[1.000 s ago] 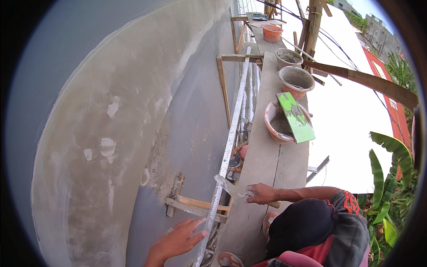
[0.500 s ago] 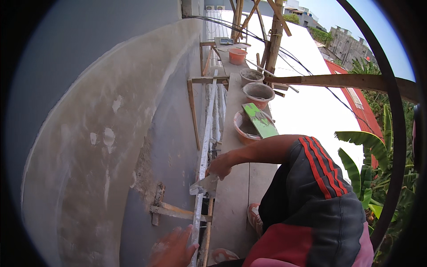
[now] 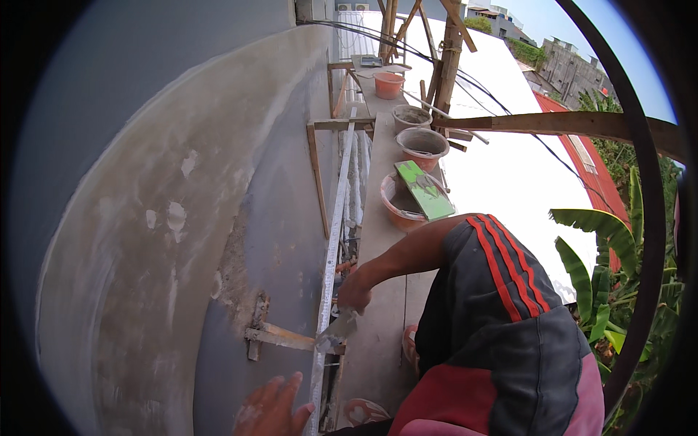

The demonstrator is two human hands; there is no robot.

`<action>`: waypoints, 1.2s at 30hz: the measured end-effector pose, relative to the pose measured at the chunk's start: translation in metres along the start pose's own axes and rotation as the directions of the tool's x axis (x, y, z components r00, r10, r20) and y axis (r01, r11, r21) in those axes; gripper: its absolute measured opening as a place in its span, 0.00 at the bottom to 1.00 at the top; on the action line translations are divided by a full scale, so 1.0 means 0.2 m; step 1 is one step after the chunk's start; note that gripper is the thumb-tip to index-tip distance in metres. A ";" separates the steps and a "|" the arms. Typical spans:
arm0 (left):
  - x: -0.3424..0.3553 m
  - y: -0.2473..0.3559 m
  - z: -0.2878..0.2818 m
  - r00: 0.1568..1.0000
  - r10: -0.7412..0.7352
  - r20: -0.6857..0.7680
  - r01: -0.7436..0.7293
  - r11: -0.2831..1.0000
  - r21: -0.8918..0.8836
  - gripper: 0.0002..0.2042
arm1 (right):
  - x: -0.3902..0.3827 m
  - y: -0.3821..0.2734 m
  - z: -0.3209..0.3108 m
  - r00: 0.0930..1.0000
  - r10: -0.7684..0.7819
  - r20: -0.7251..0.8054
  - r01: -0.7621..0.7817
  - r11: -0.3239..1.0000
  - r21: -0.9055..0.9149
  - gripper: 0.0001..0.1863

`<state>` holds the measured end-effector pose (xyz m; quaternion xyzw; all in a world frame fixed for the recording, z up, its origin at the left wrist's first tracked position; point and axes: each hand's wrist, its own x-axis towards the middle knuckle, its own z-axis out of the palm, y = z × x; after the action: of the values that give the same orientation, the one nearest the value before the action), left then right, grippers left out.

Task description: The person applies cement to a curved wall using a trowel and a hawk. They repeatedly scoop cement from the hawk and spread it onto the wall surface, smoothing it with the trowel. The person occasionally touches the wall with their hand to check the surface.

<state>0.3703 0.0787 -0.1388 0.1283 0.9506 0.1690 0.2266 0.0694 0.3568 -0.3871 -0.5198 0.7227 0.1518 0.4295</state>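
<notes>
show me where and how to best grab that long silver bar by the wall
Probably take the silver bar around its middle, from above, thumb and fingers closing across its long edges: it is narrow, and between the far wooden bracket and the right hand both edges look free. Nearer in, the trowel overlaps it.

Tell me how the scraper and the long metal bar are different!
The bar is very long and narrow, while the scraper is much shorter and wider. The right hand grips the scraper, but the bar runs beside the open left hand; I can't tell if those two touch. Both look pale grey.
</notes>
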 end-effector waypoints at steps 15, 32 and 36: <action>-0.06 0.06 0.00 1.000 0.015 -0.022 -0.014 0.999 0.033 0.29 | 0.12 -0.03 0.06 0.993 -0.106 -0.044 0.104 0.994 -0.035 0.23; -0.09 0.06 0.00 0.999 0.026 -0.037 -0.026 1.000 0.001 0.31 | 0.13 -0.04 0.07 0.993 -0.117 -0.028 0.114 0.990 -0.077 0.22; -0.10 0.03 0.02 0.995 0.062 -0.084 -0.061 0.998 0.017 0.30 | 0.06 -0.11 -0.01 0.994 -0.058 0.097 0.063 0.997 -0.050 0.29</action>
<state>0.3910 0.0795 -0.1327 0.1519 0.9561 0.1745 0.1800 0.0874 0.3385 -0.3893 -0.5448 0.6811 0.1826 0.4539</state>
